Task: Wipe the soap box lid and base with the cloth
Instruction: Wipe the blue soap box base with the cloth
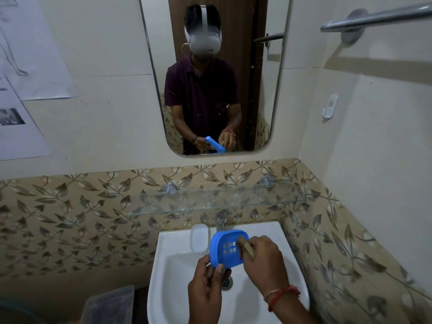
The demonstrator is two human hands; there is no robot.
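While the left hand (205, 284) pinches the blue slotted base (224, 249) at its near edge, thumb on the rim, the right hand (261, 258) has its grip closed round a bunched brownish cloth (244, 247) and presses it into the base's hollow, just beside the drain slots. Base and both hands are held in the air in front of the tap (221, 220). A pale translucent piece, most likely the lid (199, 238), lies flat on the sink (173, 239) rim just left of the tap.

I judge that wiping the base is the step in hand; whether the lid has been wiped cannot be told. The next move calls for sweeping the cloth across the rest of the hollow and round the rim, turning the base to reach its underside, then setting it down beside the tap and taking up the lid.

Most of the cloth is hidden inside the right hand. The base's underside faces away. Whether cloth or base is wet cannot be made out.
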